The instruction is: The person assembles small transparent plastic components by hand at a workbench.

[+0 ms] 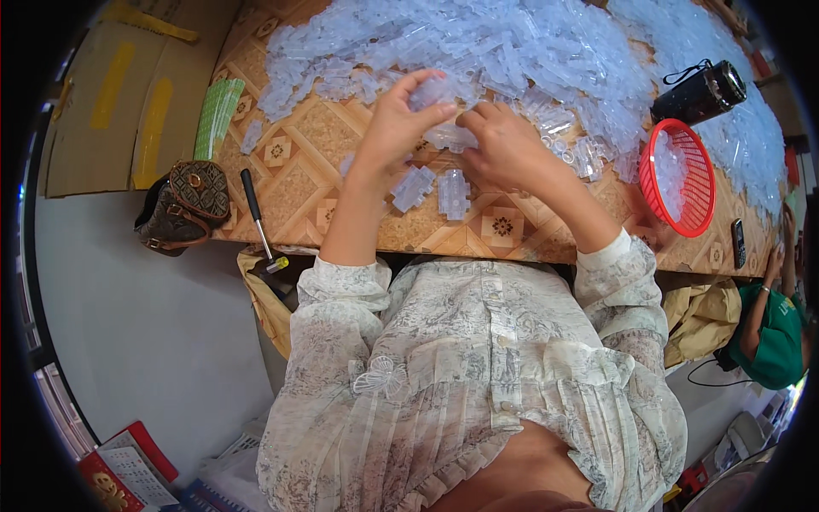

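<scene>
My left hand (399, 119) is curled around a clear plastic piece (429, 92), its thumb and forefinger on either side. The fingers of my right hand (505, 141) are bent and closed at the edge of another clear plastic piece (448, 136), just below the left thumb. What the right fingertips pinch is partly hidden behind them. Between my forearms, two translucent blocky plastic parts (454, 194) lie on the patterned table (290, 183). A huge heap of similar clear plastic parts (461, 43) spreads beyond my hands.
A red basket (705, 183) with clear parts and a black flask (699, 92) stand at right, near a phone (739, 243). At left are a hammer (256, 213), a brown handbag (192, 205), a green-striped booklet (217, 115) and cardboard (102, 111). A co-worker in green (768, 333) sits far right.
</scene>
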Tool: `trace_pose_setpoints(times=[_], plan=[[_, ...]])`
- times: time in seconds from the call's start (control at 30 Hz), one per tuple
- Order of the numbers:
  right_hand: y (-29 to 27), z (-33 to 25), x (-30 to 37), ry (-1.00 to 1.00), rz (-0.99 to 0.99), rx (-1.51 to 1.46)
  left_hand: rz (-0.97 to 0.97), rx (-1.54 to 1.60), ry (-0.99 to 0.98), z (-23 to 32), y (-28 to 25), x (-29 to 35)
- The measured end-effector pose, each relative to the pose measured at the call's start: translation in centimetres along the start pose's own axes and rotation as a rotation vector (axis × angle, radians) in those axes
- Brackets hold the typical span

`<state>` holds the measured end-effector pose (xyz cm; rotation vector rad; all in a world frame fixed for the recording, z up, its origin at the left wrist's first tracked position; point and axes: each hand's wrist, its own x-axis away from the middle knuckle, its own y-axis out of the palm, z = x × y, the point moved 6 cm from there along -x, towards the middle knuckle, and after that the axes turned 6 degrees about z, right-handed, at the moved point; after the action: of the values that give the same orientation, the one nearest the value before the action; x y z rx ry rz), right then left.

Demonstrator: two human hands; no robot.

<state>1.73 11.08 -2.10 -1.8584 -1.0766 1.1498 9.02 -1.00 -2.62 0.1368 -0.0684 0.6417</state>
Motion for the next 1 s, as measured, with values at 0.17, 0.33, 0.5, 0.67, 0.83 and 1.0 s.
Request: trace_pose_setpoints(times=[0.17, 0.33, 0.5, 0.67, 0.83, 1.0], plan=[[-3.5, 1.6, -0.1, 0.142, -0.084, -0.309, -0.121, -0.067, 0.165, -0.6, 2.6, 0.2], [-4.0, 3.8, 1.5, 0.496, 0.128, -0.880, -0.230, 0.049, -0.054, -1.5, 6.1, 1.0], [-4.5, 3.3, 2.7, 0.507, 0.471, -0.812, -0.178, 0.480, -0.122, -1.3, 7.5, 1.2], [-5.4, 0.5, 3.2, 0.201, 0.492, -0.408, -0.093, 0.688, -0.159, -1.4, 7.7, 1.1], [-6.1, 0.6, 3.2, 0.188, 0.473, -0.325, -0.140, 0.769, -0.143, -1.2, 8.0, 1.0], [-6.7, 0.0, 3.1, 0.125, 0.490, -0.237, -0.120, 0.767, -0.112, -0.7, 7.9, 1.3]])
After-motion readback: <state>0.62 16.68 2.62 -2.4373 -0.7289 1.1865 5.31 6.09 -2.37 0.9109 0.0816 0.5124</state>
